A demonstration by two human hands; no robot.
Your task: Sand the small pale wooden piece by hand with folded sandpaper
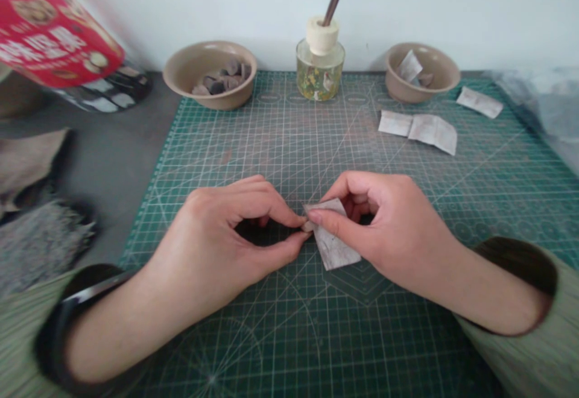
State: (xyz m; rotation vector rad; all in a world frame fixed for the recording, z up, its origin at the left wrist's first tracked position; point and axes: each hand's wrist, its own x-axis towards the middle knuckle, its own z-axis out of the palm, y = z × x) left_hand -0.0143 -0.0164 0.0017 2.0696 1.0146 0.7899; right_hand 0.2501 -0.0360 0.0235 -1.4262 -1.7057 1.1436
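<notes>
Over the middle of the green cutting mat [190,151], my two hands meet at a small square of greyish-white paper or thin cloth [340,250]. Thumb and fingers of my right hand [384,223] pinch its upper left part, while the rest hangs down tilted. My left hand [226,223] is closed in a pinch on a tiny pale brown piece [308,225] at the square's left edge. The fingertips hide most of that piece, so I cannot tell its kind or whether it is joined to the square.
A brown bowl [181,78] at the back left holds dark lumps. Another bowl [398,87] contains whitish packets; flat packets [434,129] lie before it. Between them stands a reed diffuser bottle [320,72]. A red canister [58,36] and grey fibrous material [47,241] are at left.
</notes>
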